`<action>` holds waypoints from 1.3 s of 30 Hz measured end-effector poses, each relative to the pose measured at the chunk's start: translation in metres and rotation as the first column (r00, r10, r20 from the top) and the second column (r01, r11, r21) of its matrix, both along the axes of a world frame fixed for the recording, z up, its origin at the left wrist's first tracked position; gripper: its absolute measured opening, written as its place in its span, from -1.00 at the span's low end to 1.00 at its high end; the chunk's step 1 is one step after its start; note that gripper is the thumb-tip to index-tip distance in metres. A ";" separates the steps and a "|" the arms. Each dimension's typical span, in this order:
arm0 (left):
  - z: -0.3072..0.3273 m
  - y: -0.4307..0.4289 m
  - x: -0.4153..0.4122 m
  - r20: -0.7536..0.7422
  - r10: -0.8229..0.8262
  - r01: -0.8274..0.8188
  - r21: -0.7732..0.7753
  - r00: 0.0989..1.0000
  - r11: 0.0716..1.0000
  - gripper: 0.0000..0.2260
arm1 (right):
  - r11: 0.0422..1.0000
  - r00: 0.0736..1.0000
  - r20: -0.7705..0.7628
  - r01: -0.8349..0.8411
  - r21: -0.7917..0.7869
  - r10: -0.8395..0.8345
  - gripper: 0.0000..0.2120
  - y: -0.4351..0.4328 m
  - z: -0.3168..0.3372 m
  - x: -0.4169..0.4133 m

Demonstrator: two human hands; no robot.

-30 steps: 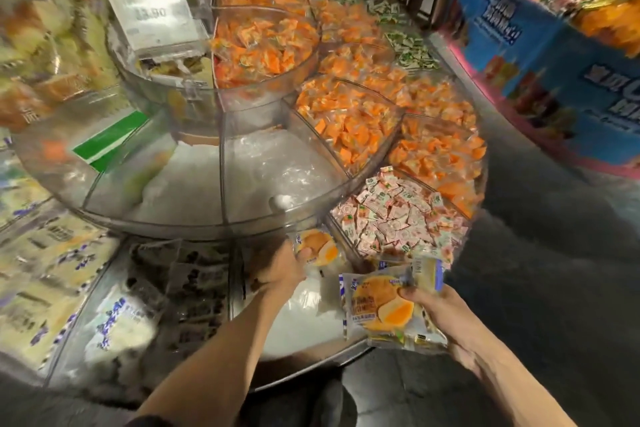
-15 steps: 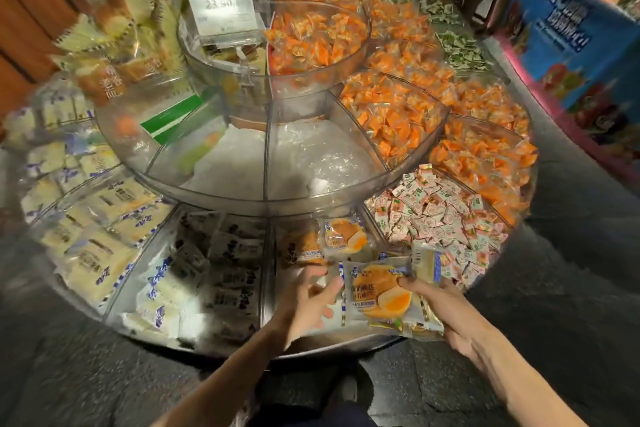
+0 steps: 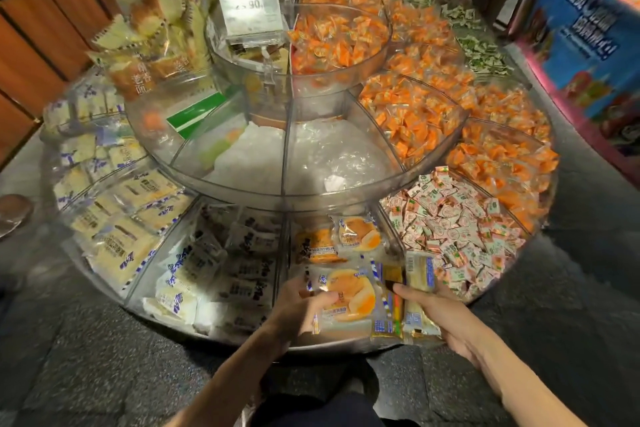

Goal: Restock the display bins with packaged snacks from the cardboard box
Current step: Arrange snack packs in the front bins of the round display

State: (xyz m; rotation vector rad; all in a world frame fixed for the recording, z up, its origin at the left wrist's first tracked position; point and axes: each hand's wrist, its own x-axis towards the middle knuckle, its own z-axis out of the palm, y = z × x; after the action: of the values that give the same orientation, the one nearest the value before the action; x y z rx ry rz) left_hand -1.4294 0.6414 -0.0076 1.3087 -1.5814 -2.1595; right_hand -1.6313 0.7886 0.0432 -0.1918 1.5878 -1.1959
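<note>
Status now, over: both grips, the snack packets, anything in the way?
Left grip pinches top clear yellow-cake packet. Right grip holds the packet stack beneath. Two same packets lie in front clear plastic bin.

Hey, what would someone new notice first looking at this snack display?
Bright orange sweets, heaped across the right side, stand out most. At the front edge, the left hand pinches a cake packet on top of the bundle of packets that the right hand grips. Just behind, the middle tier's front compartments hold only crumpled clear plastic.
</note>
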 end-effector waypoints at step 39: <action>0.012 0.018 -0.072 0.050 -0.305 0.309 -0.210 0.951 0.928 -0.82 | 0.994 0.952 0.303 0.060 -0.088 -0.031 -0.57 0.007 0.002 -0.017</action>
State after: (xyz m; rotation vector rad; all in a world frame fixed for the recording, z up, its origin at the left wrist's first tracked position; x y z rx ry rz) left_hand -1.5011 0.6598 0.0041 1.0747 -2.0814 -2.0645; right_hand -1.6481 0.7951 0.0454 -0.0313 1.2746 -1.2727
